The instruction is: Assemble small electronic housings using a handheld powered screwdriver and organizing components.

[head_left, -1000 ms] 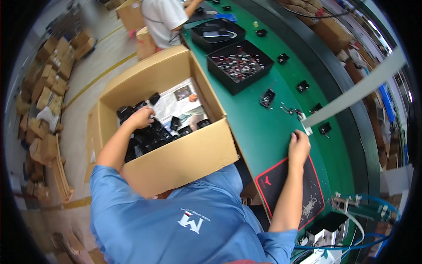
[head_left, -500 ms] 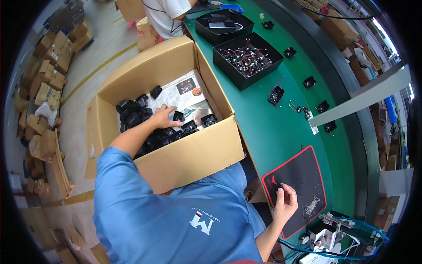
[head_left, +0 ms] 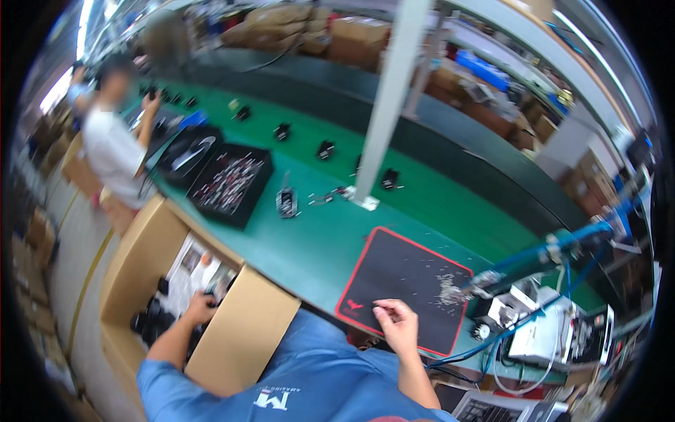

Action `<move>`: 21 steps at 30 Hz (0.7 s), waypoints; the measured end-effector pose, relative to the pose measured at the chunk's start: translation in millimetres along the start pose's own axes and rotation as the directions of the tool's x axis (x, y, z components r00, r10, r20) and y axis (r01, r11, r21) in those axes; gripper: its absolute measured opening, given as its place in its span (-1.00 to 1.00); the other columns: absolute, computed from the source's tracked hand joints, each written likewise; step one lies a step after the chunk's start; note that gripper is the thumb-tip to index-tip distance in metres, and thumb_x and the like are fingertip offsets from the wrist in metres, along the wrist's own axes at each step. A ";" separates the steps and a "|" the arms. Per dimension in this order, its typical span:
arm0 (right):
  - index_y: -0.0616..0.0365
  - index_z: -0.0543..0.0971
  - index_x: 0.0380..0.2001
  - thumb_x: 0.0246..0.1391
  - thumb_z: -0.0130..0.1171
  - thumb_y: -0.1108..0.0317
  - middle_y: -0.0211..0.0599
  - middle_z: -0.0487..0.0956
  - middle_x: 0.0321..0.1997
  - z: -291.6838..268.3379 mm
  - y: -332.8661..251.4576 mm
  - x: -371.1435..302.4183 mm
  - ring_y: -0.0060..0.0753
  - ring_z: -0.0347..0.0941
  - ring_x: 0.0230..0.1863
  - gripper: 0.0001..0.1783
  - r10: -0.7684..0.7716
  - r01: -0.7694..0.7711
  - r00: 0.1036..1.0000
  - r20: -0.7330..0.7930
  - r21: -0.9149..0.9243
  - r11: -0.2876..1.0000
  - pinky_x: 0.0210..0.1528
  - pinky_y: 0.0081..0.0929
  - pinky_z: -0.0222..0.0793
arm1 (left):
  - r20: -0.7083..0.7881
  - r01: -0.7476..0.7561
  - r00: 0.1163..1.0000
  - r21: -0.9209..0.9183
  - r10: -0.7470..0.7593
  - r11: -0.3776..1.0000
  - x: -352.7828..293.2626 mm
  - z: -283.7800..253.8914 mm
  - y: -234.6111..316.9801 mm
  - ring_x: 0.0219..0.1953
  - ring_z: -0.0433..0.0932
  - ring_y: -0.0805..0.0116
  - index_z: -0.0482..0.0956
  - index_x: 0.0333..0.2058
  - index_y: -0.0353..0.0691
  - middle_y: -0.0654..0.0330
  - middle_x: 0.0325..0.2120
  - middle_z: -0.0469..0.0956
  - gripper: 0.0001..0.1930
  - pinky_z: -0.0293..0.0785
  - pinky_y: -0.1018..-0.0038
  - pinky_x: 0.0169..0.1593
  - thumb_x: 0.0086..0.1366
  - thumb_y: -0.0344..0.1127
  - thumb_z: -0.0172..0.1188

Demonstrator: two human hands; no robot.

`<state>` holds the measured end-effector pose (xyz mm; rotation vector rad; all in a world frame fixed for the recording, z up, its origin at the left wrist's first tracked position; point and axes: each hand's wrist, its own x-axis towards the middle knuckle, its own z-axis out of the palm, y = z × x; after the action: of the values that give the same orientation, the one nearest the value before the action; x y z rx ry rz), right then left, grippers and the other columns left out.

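Observation:
My left hand [head_left: 200, 309] reaches into an open cardboard box [head_left: 252, 327] at my left, its fingers closed on a small black plastic housing [head_left: 211, 298]. More black housings [head_left: 149, 322] lie heaped inside the box, over printed paper [head_left: 188, 271]. Over the near edge of a black mouse mat [head_left: 383, 271] with a red border, my right hand [head_left: 399, 325] holds its thumb and fingers pinched together. Whatever is between those fingertips is too small and blurred to make out. A pile of tiny pale pieces [head_left: 448, 288] lies on the mat's right side.
A black bin [head_left: 246, 200] of small wired parts stands on the green bench [head_left: 309, 264], near a black housing with wires [head_left: 287, 202]. A pale post [head_left: 385, 105] rises from the bench. Right of the mat is a white machine [head_left: 541, 330]. Another person [head_left: 116, 151] works far left.
The view has swung to the right and up, showing more of the bench and machine. My left hand has closed on a black housing; my right hand remains pinched by the mat.

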<state>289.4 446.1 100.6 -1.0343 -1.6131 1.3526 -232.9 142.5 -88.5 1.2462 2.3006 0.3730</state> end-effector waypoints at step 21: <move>0.30 0.71 -0.15 0.21 0.35 0.54 -0.38 0.64 -0.19 -9.7 12.7 4.8 -0.71 0.57 -0.35 -0.85 0.047 -0.051 0.998 0.050 0.086 0.995 -0.38 -0.68 0.54 | -0.496 -0.145 0.863 -0.422 -0.094 0.895 -19.7 -157.7 124.0 0.06 0.59 0.19 0.69 -0.28 -0.31 0.01 -0.06 0.62 -0.78 0.51 0.27 0.13 0.11 -0.38 0.48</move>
<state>297.9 455.5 89.6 -1.0020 -1.5585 1.4773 -222.0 192.8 106.4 1.0196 2.3986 1.3019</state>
